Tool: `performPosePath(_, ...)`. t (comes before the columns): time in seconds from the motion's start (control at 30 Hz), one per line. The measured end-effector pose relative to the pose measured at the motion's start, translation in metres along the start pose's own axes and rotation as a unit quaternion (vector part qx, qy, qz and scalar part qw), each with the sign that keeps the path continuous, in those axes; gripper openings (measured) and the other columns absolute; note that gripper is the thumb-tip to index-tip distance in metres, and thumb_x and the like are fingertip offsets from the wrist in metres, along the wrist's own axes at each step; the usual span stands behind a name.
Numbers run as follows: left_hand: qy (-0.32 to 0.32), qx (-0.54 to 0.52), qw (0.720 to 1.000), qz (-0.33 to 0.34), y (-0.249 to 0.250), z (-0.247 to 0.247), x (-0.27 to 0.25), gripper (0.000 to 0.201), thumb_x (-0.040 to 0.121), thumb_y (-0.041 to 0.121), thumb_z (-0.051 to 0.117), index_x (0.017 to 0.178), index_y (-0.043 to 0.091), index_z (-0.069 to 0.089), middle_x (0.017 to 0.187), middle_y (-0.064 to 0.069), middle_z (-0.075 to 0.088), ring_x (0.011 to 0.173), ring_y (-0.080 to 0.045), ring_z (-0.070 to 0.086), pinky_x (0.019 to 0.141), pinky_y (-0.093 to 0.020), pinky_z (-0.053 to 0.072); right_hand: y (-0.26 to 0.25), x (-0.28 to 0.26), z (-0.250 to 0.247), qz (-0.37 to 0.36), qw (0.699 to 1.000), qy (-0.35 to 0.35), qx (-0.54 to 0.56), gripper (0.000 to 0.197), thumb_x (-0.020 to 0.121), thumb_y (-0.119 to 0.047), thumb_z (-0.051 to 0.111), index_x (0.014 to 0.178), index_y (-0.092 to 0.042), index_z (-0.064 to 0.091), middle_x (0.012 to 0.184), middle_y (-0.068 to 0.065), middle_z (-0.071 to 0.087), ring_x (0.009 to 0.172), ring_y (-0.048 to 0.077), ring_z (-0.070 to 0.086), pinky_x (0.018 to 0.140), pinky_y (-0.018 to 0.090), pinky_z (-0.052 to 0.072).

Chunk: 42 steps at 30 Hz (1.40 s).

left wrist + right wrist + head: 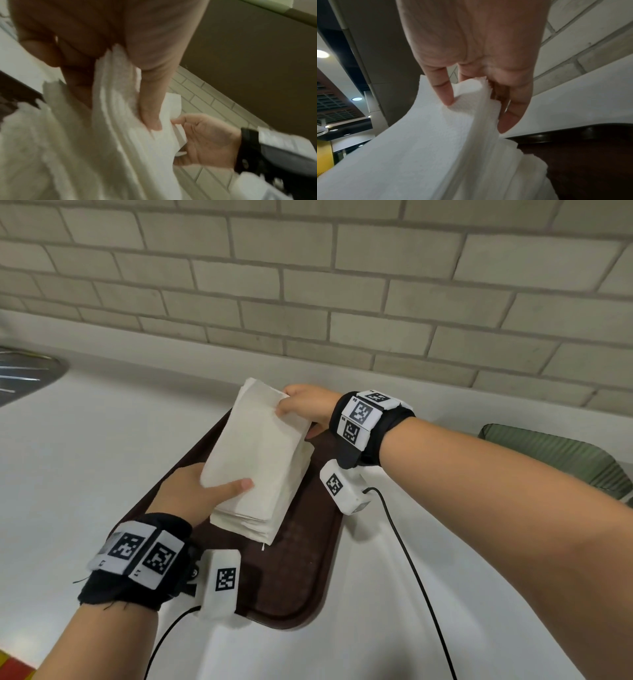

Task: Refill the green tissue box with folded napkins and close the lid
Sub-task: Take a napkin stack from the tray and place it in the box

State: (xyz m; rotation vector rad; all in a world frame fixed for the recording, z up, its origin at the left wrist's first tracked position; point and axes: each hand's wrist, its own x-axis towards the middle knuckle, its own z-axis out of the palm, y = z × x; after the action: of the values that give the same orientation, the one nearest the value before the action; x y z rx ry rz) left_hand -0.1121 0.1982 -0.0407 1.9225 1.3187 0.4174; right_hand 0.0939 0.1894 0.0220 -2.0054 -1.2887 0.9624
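The left hand [191, 491] grips the near end of a batch of folded napkins [257, 446], thumb lying across the top sheet and fingers tucked beneath. The right hand [305, 405] pinches the far end of the same batch; the right wrist view shows its fingertips [447, 97] pressing into the top layers while the thumb sits under the edge. Between the two hands, the gripped batch is raised and tilted off the rest of the napkin stack [253, 522], which lies flat below it, its layered edges showing at the near side. That stack sits on a dark brown tray [301, 570], which rests on a white surface [85, 457] running back to a wall of pale bricks [342, 285]. The green tissue box [561, 460], ribbed along its side, stands on the surface well to the right of the tray, beyond the right forearm; only part of it is in view, so I cannot tell how its lid stands. Both wrists carry black bands with printed markers.
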Motion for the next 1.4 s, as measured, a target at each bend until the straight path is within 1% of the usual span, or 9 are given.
performPosePath(0.27,-0.047,-0.337,0.935,-0.101,0.006,-0.017,0.015,0.016,0.084,0.026,0.066,0.087,0.011,0.060,0.059,0.001,0.067,0.042,-0.010,0.060,0.038,-0.014,0.044,0.015,0.003,-0.002,0.040,0.998,0.039,-0.002,0.026,0.091,-0.032,0.055,0.103,-0.008,0.054,0.096,0.007,0.048,0.084,0.023,0.048,0.062,0.027,0.043)
performPosePath(0.4,-0.062,-0.364,0.922,-0.114,0.006,-0.021,0.022,0.012,0.091,0.011,0.055,0.079,0.009,0.057,0.040,0.004,0.055,0.030,-0.004,0.047,0.034,-0.011,0.038,0.021,0.003,0.000,0.069,0.997,0.031,0.030,0.046,0.087,-0.046,0.056,0.116,-0.009,0.057,0.099,0.005,0.054,0.072,0.017,0.051,0.059,0.024,0.042)
performPosePath(0.57,-0.074,-0.362,0.921,-0.124,0.008,-0.023,0.029,0.016,0.092,0.008,0.050,0.076,0.008,0.055,0.038,0.004,0.051,0.029,-0.002,0.044,0.034,-0.009,0.037,0.029,0.000,-0.002,0.134,0.977,-0.004,0.168,0.034,0.083,-0.052,0.059,0.080,-0.019,0.053,0.083,0.002,0.052,0.064,0.017,0.051,0.061,0.024,0.043)
performPosePath(0.73,-0.083,-0.348,0.926,-0.123,0.008,-0.018,0.031,0.012,0.091,0.008,0.052,0.081,0.008,0.058,0.040,0.004,0.054,0.030,-0.002,0.046,0.035,-0.009,0.038,0.037,-0.005,-0.007,0.120,0.928,-0.056,0.349,0.029,0.085,-0.037,0.064,0.105,-0.017,0.058,0.093,0.001,0.064,0.080,0.021,0.065,0.067,0.032,0.056)
performPosePath(0.93,-0.114,-0.232,0.962,-0.086,-0.002,-0.019,0.025,0.084,0.031,0.053,0.089,0.100,0.010,0.065,0.084,-0.008,0.074,0.076,-0.027,0.070,0.076,-0.035,0.058,0.038,-0.003,-0.005,0.125,0.929,-0.039,0.346,0.010,0.083,-0.015,0.070,0.087,-0.014,0.061,0.081,0.002,0.065,0.073,0.016,0.063,0.069,0.029,0.054)
performPosePath(1.0,-0.112,-0.203,0.969,-0.083,0.000,-0.019,0.021,0.078,0.040,0.050,0.088,0.104,0.010,0.066,0.093,-0.015,0.073,0.081,-0.032,0.069,0.081,-0.038,0.056,0.039,-0.004,-0.006,0.133,0.938,-0.059,0.314,0.009,0.086,-0.011,0.065,0.081,-0.014,0.058,0.078,0.001,0.063,0.070,0.013,0.061,0.065,0.023,0.050)
performPosePath(1.1,-0.081,-0.148,0.983,-0.071,0.005,-0.019,0.017,0.056,0.064,0.046,0.079,0.100,0.006,0.065,0.064,-0.006,0.061,0.047,-0.015,0.046,0.047,-0.021,0.039,0.040,-0.005,-0.010,0.136,0.948,-0.083,0.276,0.009,0.088,-0.012,0.063,0.081,-0.014,0.057,0.079,0.000,0.061,0.070,0.011,0.058,0.060,0.020,0.047)
performPosePath(1.27,-0.069,-0.140,0.985,-0.076,0.011,-0.014,0.016,0.050,0.064,0.052,0.078,0.089,0.010,0.064,0.046,0.004,0.046,0.045,-0.015,0.036,0.060,-0.030,0.040,0.043,-0.013,-0.022,0.103,0.948,-0.107,0.283,0.010,0.094,-0.008,0.053,0.085,-0.013,0.054,0.085,0.001,0.060,0.075,0.012,0.058,0.061,0.020,0.050)
performPosePath(1.4,-0.055,-0.159,0.985,-0.048,0.019,-0.009,0.015,0.060,0.060,0.062,0.075,0.097,0.016,0.066,0.070,0.003,0.070,0.072,-0.022,0.066,0.081,-0.040,0.054,0.048,-0.027,-0.041,0.038,0.927,-0.098,0.360,0.012,0.094,-0.002,0.048,0.093,-0.011,0.057,0.093,0.003,0.064,0.083,0.015,0.062,0.077,0.025,0.053)
